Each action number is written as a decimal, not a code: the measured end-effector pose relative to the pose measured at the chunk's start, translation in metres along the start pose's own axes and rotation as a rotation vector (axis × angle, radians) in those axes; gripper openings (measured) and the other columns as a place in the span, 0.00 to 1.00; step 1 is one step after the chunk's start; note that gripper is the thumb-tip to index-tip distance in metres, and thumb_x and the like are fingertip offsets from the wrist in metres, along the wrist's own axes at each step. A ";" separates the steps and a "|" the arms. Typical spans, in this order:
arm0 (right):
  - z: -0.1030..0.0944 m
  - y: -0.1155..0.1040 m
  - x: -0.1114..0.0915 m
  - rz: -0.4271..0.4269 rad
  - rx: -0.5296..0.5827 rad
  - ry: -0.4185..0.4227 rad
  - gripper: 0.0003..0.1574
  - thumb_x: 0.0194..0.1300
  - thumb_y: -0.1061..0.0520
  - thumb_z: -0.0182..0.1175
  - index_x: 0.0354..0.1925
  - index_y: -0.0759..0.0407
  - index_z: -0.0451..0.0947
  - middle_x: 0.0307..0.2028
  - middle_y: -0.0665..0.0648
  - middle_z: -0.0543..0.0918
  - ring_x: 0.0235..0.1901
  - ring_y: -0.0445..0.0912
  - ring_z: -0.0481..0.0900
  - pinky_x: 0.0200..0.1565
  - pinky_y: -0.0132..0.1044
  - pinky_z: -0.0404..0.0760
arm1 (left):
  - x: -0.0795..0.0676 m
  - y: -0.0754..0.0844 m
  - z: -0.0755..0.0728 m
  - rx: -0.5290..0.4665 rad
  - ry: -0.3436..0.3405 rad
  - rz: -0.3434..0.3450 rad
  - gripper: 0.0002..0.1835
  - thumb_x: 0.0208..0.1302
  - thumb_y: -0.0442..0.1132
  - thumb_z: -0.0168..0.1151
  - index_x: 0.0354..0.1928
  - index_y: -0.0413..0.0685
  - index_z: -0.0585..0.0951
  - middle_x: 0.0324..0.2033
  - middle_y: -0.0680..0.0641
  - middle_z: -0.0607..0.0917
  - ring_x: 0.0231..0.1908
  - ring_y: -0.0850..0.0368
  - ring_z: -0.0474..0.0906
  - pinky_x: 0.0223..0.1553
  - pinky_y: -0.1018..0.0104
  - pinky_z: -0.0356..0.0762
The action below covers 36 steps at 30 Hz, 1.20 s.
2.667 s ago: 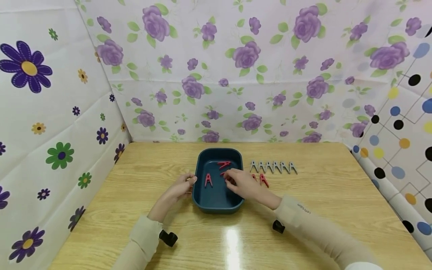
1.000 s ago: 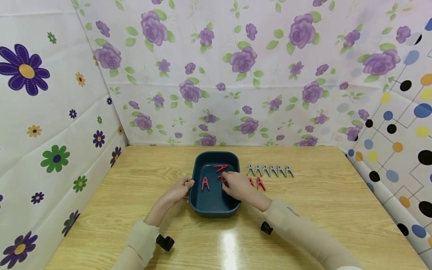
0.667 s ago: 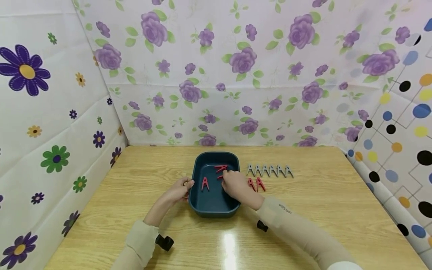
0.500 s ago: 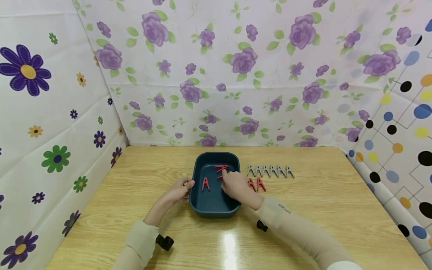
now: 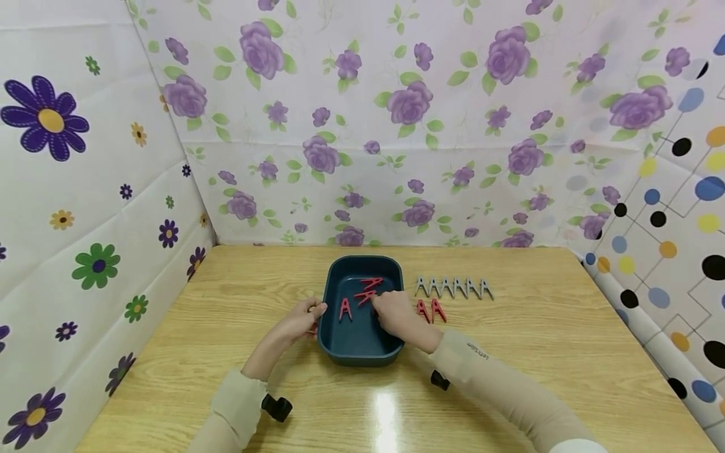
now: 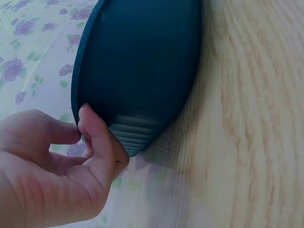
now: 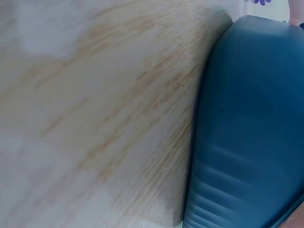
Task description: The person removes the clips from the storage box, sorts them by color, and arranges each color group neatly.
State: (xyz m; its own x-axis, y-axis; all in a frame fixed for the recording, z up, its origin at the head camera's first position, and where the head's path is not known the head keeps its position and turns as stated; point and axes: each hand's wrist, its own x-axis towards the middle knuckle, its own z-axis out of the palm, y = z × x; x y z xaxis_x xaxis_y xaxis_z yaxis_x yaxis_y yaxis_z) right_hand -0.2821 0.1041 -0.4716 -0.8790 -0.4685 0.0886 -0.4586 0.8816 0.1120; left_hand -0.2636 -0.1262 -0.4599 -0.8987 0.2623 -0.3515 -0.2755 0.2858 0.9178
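Note:
A dark blue bin (image 5: 360,360) stands on the table. My left hand (image 5: 297,319) pinches its left rim between thumb and fingers, seen closer in the left wrist view, where the hand (image 6: 71,171) grips the bin edge (image 6: 142,57). My right hand (image 5: 396,314) reaches over the right rim, fingers curled down inside; I cannot tell whether they hold anything. Right at its index finger lies a red clothespin (image 5: 367,296). Behind that is another red clothespin (image 5: 372,281), and a third red clothespin (image 5: 345,304) sits to the left. The right wrist view shows only the bin's outer wall (image 7: 251,118) and wood.
Several grey clothespins (image 5: 445,287) form a row to the right of the bin. Two red clothespins (image 5: 437,308) lie in front of that row, near my right wrist. The wooden table (image 5: 226,283) meets a flowered cloth (image 5: 351,157) at its back edge.
My right hand's index finger has drawn back toward me over the last half second. The red clothespin beside it, partly covered before, now shows almost whole. My left hand keeps its grip on the rim.

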 end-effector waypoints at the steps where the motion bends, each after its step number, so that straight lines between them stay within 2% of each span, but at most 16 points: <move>1: 0.000 0.000 0.000 -0.004 -0.003 0.001 0.03 0.65 0.56 0.61 0.37 0.53 0.80 0.18 0.51 0.75 0.16 0.43 0.69 0.16 0.34 0.66 | 0.000 0.000 0.000 -0.003 -0.003 0.002 0.14 0.78 0.41 0.42 0.50 0.35 0.68 0.25 0.49 0.70 0.22 0.59 0.66 0.26 0.66 0.70; 7: 0.000 -0.001 -0.001 -0.011 0.003 -0.008 0.11 0.64 0.55 0.62 0.45 0.55 0.77 0.20 0.52 0.76 0.16 0.44 0.70 0.15 0.34 0.65 | 0.002 -0.003 0.000 -0.007 -0.010 -0.001 0.15 0.78 0.42 0.41 0.52 0.35 0.67 0.25 0.49 0.69 0.22 0.59 0.65 0.26 0.66 0.69; 12: 0.001 -0.001 -0.001 0.007 0.000 -0.003 0.18 0.67 0.45 0.60 0.44 0.58 0.75 0.17 0.51 0.72 0.14 0.43 0.68 0.15 0.33 0.64 | 0.003 -0.005 0.001 -0.009 -0.010 -0.002 0.16 0.78 0.42 0.41 0.52 0.34 0.67 0.24 0.49 0.69 0.22 0.59 0.66 0.26 0.66 0.70; 17: 0.001 0.000 -0.002 0.004 -0.022 0.002 0.26 0.62 0.38 0.64 0.42 0.58 0.77 0.17 0.51 0.73 0.15 0.43 0.71 0.16 0.35 0.69 | 0.003 -0.004 0.001 -0.010 -0.008 -0.002 0.15 0.78 0.43 0.41 0.51 0.35 0.67 0.24 0.49 0.69 0.21 0.59 0.66 0.26 0.66 0.70; 21: 0.001 0.002 -0.001 -0.002 -0.001 -0.002 0.23 0.60 0.40 0.66 0.41 0.58 0.78 0.21 0.53 0.76 0.18 0.45 0.74 0.19 0.36 0.73 | 0.004 -0.003 0.001 -0.008 -0.006 0.000 0.16 0.78 0.43 0.42 0.50 0.35 0.67 0.25 0.49 0.70 0.21 0.60 0.66 0.26 0.67 0.70; 25: 0.001 0.003 -0.002 -0.019 0.019 0.002 0.20 0.61 0.43 0.66 0.39 0.57 0.79 0.22 0.53 0.77 0.19 0.45 0.74 0.19 0.36 0.73 | 0.004 -0.004 0.001 -0.009 -0.010 -0.002 0.16 0.78 0.43 0.42 0.50 0.35 0.67 0.25 0.49 0.70 0.22 0.60 0.67 0.26 0.67 0.70; 32: 0.001 0.003 -0.002 -0.049 0.087 0.044 0.16 0.61 0.44 0.66 0.32 0.54 0.77 0.21 0.50 0.74 0.17 0.41 0.69 0.16 0.32 0.64 | 0.006 -0.006 0.000 -0.019 -0.001 -0.012 0.14 0.78 0.43 0.42 0.48 0.35 0.67 0.23 0.50 0.70 0.22 0.61 0.67 0.26 0.68 0.71; 36: 0.002 0.004 0.000 -0.065 0.164 0.080 0.15 0.62 0.44 0.64 0.33 0.53 0.76 0.21 0.48 0.72 0.17 0.39 0.66 0.16 0.30 0.59 | 0.005 -0.006 -0.001 -0.022 -0.002 -0.007 0.16 0.78 0.43 0.43 0.50 0.34 0.67 0.23 0.51 0.70 0.22 0.61 0.67 0.26 0.68 0.71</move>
State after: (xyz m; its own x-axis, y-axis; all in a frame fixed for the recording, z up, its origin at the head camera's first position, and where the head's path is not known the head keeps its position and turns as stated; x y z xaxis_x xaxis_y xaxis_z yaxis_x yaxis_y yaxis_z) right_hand -0.2840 0.1080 -0.4730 -0.8367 -0.5221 0.1653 -0.5349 0.8439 -0.0421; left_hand -0.2668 -0.1274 -0.4670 -0.8962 0.2620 -0.3579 -0.2889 0.2676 0.9192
